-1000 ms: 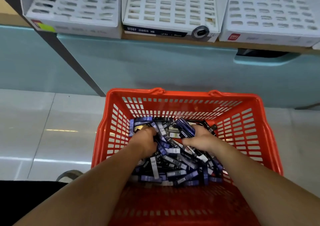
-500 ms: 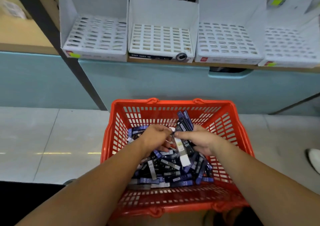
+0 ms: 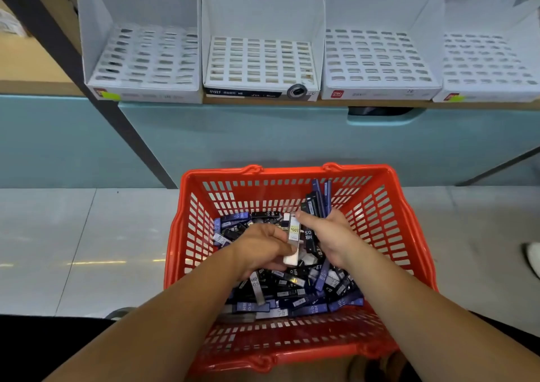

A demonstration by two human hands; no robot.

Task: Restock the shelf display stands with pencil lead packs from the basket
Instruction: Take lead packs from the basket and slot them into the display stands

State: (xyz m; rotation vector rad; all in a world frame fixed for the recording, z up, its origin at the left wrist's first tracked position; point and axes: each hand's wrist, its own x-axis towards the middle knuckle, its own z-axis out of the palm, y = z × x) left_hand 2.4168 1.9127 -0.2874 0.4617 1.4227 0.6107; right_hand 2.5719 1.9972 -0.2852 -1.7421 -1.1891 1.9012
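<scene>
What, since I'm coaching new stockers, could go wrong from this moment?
1. The right hand grips a fanned bundle of packs; some could slip back into the basket.
2. The left hand pinches a pale pack among black and blue ones; mixed types might land in the wrong display stand.

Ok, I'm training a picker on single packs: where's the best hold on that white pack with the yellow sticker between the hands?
Probably the upper end, above the yellow sticker, pinched across its flat faces from above. The white pack stands nearly upright and slim; its lower end lies against the left hand, and the bundle in the right hand crowds its right side.
</scene>
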